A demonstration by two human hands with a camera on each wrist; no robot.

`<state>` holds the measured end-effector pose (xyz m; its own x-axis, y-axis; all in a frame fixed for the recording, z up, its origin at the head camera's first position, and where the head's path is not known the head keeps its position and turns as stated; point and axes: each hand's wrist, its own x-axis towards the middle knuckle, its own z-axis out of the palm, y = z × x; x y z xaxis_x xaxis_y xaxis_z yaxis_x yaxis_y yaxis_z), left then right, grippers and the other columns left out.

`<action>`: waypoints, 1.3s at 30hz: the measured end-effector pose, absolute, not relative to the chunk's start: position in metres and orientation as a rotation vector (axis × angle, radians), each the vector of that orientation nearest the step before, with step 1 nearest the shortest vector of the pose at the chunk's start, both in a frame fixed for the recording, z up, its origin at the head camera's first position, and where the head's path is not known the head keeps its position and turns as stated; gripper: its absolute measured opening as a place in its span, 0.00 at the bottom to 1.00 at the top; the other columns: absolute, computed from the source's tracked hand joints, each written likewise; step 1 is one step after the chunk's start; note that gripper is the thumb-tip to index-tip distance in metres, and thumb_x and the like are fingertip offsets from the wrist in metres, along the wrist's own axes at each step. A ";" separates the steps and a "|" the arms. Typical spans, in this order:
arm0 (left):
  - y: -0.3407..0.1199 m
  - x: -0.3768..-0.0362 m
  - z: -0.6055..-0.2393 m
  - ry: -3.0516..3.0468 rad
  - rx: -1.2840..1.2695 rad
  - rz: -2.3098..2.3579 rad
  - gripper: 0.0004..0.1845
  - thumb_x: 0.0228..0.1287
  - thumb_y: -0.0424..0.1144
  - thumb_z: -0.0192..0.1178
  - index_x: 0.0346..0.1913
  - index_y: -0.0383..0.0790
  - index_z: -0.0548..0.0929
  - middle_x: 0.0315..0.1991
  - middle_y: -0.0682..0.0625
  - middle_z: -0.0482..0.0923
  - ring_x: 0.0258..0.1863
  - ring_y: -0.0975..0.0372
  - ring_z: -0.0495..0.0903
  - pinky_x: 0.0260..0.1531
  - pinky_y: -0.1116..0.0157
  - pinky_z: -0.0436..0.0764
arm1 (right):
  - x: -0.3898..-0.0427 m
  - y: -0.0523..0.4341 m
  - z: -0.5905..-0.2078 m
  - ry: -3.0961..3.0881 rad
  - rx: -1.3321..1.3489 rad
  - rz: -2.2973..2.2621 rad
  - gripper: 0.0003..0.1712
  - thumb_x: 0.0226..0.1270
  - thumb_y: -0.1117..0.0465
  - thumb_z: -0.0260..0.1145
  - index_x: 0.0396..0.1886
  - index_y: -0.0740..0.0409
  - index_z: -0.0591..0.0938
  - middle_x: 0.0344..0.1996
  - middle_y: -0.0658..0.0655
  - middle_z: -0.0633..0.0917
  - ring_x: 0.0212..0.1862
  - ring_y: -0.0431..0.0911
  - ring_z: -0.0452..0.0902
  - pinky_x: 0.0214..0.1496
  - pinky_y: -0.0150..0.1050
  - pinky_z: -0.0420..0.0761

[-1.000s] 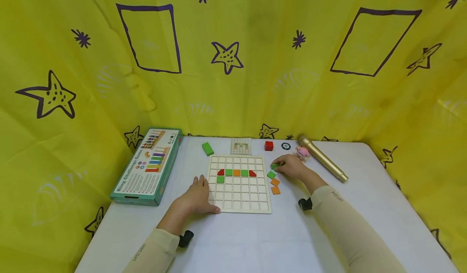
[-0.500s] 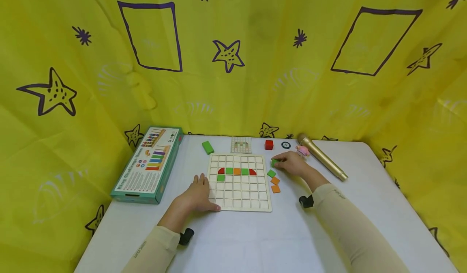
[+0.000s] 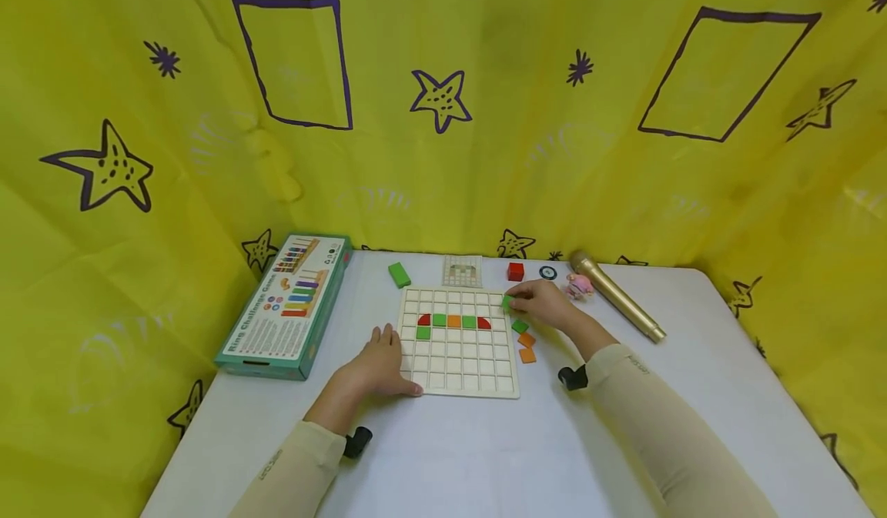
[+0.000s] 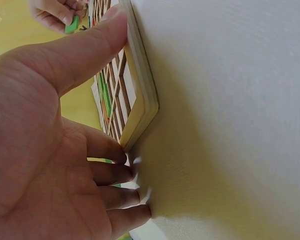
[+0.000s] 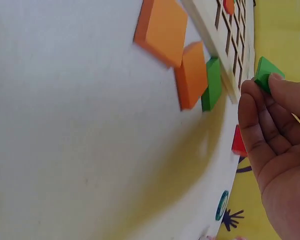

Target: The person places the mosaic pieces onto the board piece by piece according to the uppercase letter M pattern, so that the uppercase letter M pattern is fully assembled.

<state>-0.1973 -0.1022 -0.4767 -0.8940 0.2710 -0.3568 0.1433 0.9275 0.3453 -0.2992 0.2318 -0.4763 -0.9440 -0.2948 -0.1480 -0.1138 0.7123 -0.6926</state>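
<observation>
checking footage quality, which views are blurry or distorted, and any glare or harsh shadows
Head view: sharp, evenly lit, no glare, wide-angle bending of the table edges. Left wrist view: left hand large and soft, a soft shadow beside the grid board. Right wrist view: orange tiles slightly blurred.

Green tile [image 3: 508, 302] now over board [image 3: 459, 383]

Head view: high, facing forward and down over the whole white surface [image 3: 485, 456], both forearms, yellow backdrop behind. Left wrist view: very close, low along the surface, past the left hand [image 4: 50, 150] at the grid board [image 4: 140, 100] edge. Right wrist view: close, skimming the surface beside the right hand [image 5: 275, 145]. All three share the board.
</observation>
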 end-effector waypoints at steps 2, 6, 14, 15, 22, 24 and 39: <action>-0.102 -0.197 -0.477 2.675 0.306 0.438 0.64 0.50 0.59 0.76 0.74 0.19 0.53 0.77 0.28 0.46 0.77 0.37 0.44 0.71 0.45 0.57 | -0.299 0.228 -0.478 2.633 -0.325 -1.100 0.16 0.73 0.59 0.66 0.53 0.63 0.86 0.42 0.57 0.87 0.41 0.47 0.81 0.47 0.41 0.81; -0.102 -0.196 -0.479 2.677 0.322 0.452 0.64 0.50 0.59 0.76 0.74 0.18 0.54 0.77 0.27 0.47 0.77 0.36 0.44 0.71 0.45 0.57 | -0.299 0.219 -0.480 2.586 -0.331 -1.163 0.13 0.72 0.61 0.67 0.50 0.65 0.86 0.37 0.56 0.87 0.34 0.45 0.83 0.39 0.37 0.84; -0.103 -0.196 -0.483 2.681 0.325 0.469 0.64 0.50 0.60 0.76 0.74 0.18 0.53 0.77 0.27 0.46 0.77 0.36 0.44 0.72 0.45 0.57 | -0.299 0.204 -0.481 2.564 -0.363 -1.184 0.11 0.70 0.63 0.68 0.48 0.64 0.86 0.37 0.56 0.86 0.34 0.45 0.83 0.39 0.38 0.85; -0.103 -0.196 -0.483 2.681 0.321 0.471 0.64 0.50 0.60 0.76 0.74 0.19 0.53 0.77 0.28 0.46 0.77 0.37 0.44 0.72 0.45 0.57 | -0.299 0.202 -0.481 2.558 -0.366 -1.188 0.11 0.70 0.63 0.68 0.48 0.64 0.86 0.37 0.56 0.86 0.34 0.45 0.83 0.39 0.38 0.84; -0.104 -0.196 -0.482 2.679 0.308 0.476 0.65 0.49 0.60 0.76 0.75 0.19 0.53 0.78 0.29 0.46 0.77 0.37 0.43 0.72 0.45 0.57 | -0.298 0.192 -0.482 2.532 -0.380 -1.192 0.10 0.71 0.64 0.67 0.48 0.63 0.86 0.33 0.54 0.86 0.32 0.45 0.82 0.40 0.37 0.83; -0.103 -0.197 -0.481 2.679 0.310 0.475 0.64 0.49 0.60 0.76 0.75 0.19 0.53 0.78 0.28 0.46 0.77 0.37 0.43 0.72 0.45 0.57 | -0.297 0.189 -0.481 2.508 -0.387 -1.219 0.10 0.71 0.65 0.67 0.48 0.64 0.85 0.32 0.55 0.86 0.32 0.45 0.83 0.40 0.38 0.84; -0.102 -0.195 -0.475 2.693 0.322 0.464 0.64 0.49 0.59 0.77 0.74 0.17 0.54 0.76 0.26 0.48 0.76 0.36 0.46 0.71 0.45 0.57 | -0.290 0.170 -0.478 2.364 -0.349 -1.296 0.06 0.70 0.67 0.67 0.44 0.64 0.85 0.34 0.57 0.86 0.34 0.47 0.84 0.41 0.39 0.86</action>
